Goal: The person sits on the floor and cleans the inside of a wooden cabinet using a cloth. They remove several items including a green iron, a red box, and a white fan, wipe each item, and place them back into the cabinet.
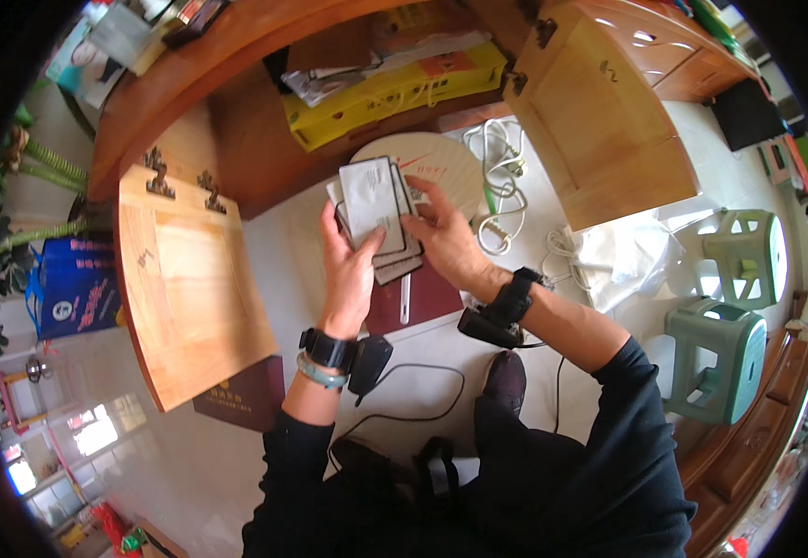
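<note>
My left hand grips a fanned stack of several flat white packets with dark borders, its thumb on the top one. At the stack's right edge, the thumb and fingers of my right hand pinch the packets lying further back. The packets bear small writing. Below them lies a dark red flat case, partly hidden, with a slim white object on it. Behind the packets is a round pale board or lid with red markings.
Two cabinet doors stand open, the left door and right door. Inside the cabinet lies a long yellow box. White cables and clear plastic lie rightward, near green plastic stools. A maroon box sits by the left door.
</note>
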`<action>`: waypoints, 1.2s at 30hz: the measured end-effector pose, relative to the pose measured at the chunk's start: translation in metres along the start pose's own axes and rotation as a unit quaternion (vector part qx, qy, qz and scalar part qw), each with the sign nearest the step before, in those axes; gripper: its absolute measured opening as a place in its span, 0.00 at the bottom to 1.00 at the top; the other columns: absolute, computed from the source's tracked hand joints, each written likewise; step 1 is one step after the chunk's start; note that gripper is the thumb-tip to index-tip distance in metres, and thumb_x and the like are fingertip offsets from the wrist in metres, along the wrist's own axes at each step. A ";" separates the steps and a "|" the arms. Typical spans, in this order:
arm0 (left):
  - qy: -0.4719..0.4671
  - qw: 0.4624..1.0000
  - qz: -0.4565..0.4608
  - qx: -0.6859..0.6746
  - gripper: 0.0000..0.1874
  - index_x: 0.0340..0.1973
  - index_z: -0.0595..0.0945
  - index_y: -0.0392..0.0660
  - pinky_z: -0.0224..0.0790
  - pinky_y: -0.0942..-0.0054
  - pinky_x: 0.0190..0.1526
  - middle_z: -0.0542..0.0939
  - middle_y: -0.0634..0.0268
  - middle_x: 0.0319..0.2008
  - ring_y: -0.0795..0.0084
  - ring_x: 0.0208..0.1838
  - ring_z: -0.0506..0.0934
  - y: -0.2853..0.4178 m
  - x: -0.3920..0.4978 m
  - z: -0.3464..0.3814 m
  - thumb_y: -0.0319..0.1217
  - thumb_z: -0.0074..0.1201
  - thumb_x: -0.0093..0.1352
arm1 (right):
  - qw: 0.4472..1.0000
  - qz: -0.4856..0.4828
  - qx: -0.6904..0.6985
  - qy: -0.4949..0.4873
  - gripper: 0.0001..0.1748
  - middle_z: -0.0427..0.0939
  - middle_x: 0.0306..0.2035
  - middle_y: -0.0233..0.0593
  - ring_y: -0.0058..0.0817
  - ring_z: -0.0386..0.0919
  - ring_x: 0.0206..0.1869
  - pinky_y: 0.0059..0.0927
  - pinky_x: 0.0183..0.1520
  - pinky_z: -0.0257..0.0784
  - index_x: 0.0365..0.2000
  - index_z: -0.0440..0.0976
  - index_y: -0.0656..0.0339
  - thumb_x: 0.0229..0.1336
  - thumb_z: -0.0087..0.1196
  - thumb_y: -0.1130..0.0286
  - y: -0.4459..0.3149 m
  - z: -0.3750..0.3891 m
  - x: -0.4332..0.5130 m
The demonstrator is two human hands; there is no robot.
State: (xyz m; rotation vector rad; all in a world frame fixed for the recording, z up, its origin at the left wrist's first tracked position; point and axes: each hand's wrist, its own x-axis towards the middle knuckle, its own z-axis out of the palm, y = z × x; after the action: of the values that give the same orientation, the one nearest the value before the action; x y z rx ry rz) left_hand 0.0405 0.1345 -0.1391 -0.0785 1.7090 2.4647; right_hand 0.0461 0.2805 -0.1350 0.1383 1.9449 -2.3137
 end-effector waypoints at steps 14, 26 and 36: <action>0.012 0.984 0.039 0.172 0.21 0.48 0.67 0.37 0.72 0.73 0.44 0.80 0.57 0.39 0.72 0.43 0.78 -0.039 -0.011 -0.034 0.16 0.57 0.61 | 0.998 0.042 -0.020 -0.033 0.10 0.79 0.34 0.37 0.20 0.74 0.37 0.26 0.42 0.71 0.40 0.72 0.70 0.56 0.54 0.81 0.053 -0.003 -0.012; -0.010 0.983 0.023 0.183 0.21 0.51 0.67 0.40 0.71 0.74 0.53 0.76 0.60 0.46 0.73 0.49 0.77 -0.086 -0.055 -0.085 0.14 0.53 0.64 | 0.959 -0.013 -0.257 -0.117 0.20 0.81 0.37 0.48 0.37 0.81 0.41 0.30 0.46 0.73 0.46 0.74 0.65 0.49 0.60 0.77 0.087 0.008 -0.033; 0.024 0.985 0.012 0.173 0.25 0.55 0.64 0.38 0.72 0.73 0.50 0.78 0.56 0.48 0.70 0.49 0.78 -0.077 -0.045 -0.081 0.13 0.52 0.64 | 0.973 0.067 -0.185 -0.124 0.17 0.80 0.32 0.48 0.28 0.79 0.33 0.31 0.38 0.73 0.43 0.70 0.69 0.52 0.59 0.79 0.101 0.007 -0.016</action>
State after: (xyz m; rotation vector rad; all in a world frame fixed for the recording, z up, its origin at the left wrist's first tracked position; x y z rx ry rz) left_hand 0.0935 0.0813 -0.2339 -0.0791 2.1413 2.1570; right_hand 0.0771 0.2574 -0.2297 -0.0496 2.1154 -1.7538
